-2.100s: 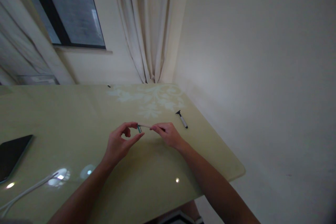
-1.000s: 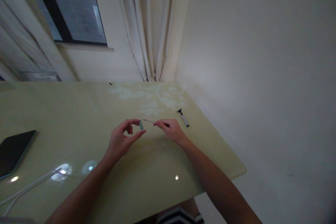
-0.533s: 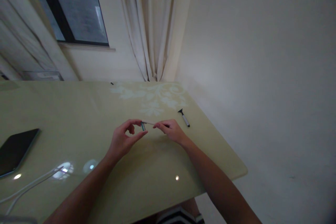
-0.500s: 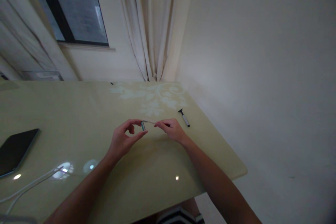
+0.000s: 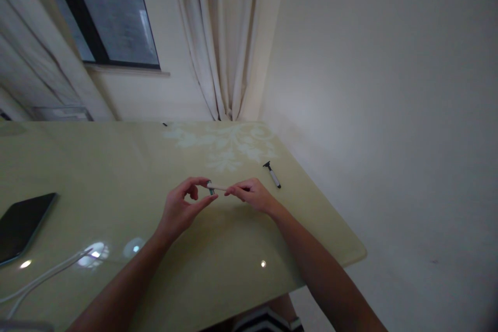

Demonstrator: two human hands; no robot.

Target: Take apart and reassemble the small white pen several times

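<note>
Over the middle of the pale green table (image 5: 116,166), my left hand (image 5: 184,205) pinches a small teal and dark piece (image 5: 211,191) between thumb and fingertips. My right hand (image 5: 252,194) is closed on a thin pale stick (image 5: 218,187), whose left end lies across the small piece. A razor (image 5: 273,174) with a black head and grey handle rests on the table just beyond my right hand, untouched.
A dark tablet-like device (image 5: 24,223) lies at the left edge. White cables (image 5: 49,272) run across the lower left. A tiny black item (image 5: 165,124) sits near the table's far edge. A wall (image 5: 369,114) rises along the right side.
The stick's left end has moved down from the top of the small piece to across its front. My right hand has shifted slightly left. My left hand keeps its pinch.
</note>
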